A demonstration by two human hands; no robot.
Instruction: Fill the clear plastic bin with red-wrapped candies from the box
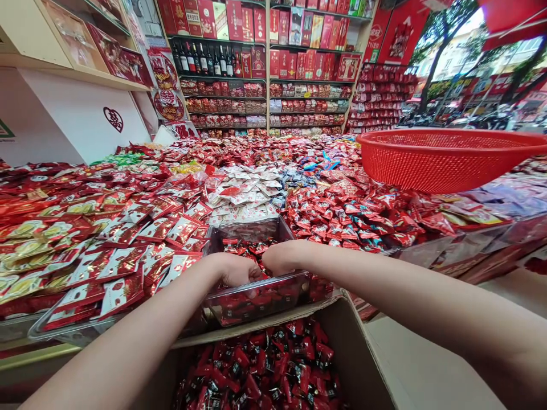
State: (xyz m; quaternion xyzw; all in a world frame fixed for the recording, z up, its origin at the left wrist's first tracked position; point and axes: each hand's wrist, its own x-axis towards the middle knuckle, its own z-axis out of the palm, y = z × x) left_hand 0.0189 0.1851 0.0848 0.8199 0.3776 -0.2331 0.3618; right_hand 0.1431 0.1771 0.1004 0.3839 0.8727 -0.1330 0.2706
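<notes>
Both my hands reach down into a clear plastic bin (294, 230) of small candies (233, 244) in red and black wrappers. My left hand (237, 269) is inside near the front wall, its visible fingers curled among the candies; what they hold is hidden. Close beside it, my right hand (280, 257) is bent down at the wrist, and its fingers are out of sight. Below and in front of the bin stands an open cardboard box (363, 347), with many similar red and black wrapped candies (265, 370) inside.
A red plastic basket (427, 165) rests on the goods at right. Flat red and white packets (123, 259) lie left of the bin, white packets (248, 191) behind it, and red wrapped sweets (329, 213) to its right. Shelves (268, 74) with boxes and bottles stand behind.
</notes>
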